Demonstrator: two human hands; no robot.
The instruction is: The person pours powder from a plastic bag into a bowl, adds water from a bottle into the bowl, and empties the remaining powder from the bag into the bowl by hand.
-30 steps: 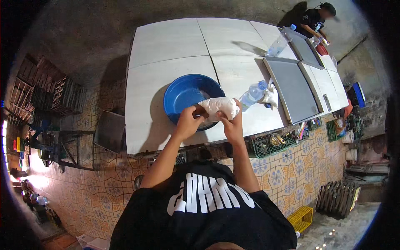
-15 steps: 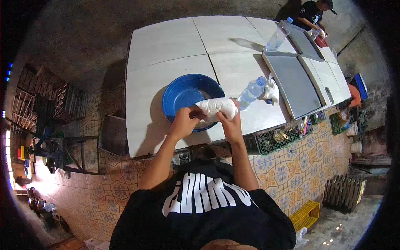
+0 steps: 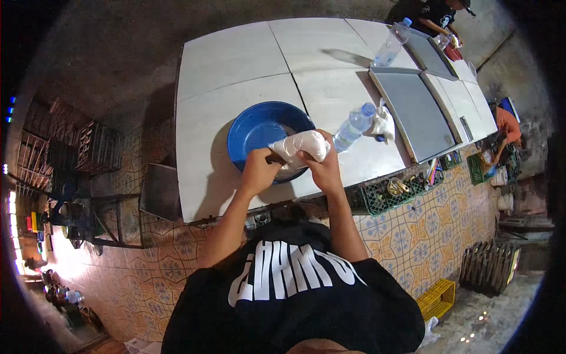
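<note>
A plump white bag, seemingly thin plastic [image 3: 302, 145], is tilted over the round blue plastic basin [image 3: 243, 138] just above the frame's centre. The left hand [image 3: 260, 171] pinches its narrow end; the right hand [image 3: 324, 169] grips its rounded end, probably so spills stay inside. Right of them, a clear blue-capped plastic bottle [image 3: 352, 128] stands on the white-tiled counter [image 3: 230, 65], presumably within reach.

The person's T-shirt [image 3: 283, 321] is black and loosely cut, with plain, wide short sleeves [image 3: 197, 282]. Large white block lettering [image 3: 295, 271] arcs across its front. Both forearms [image 3: 229, 223], the left hand [image 3: 259, 172] and the right hand [image 3: 325, 169] are bare.
</note>
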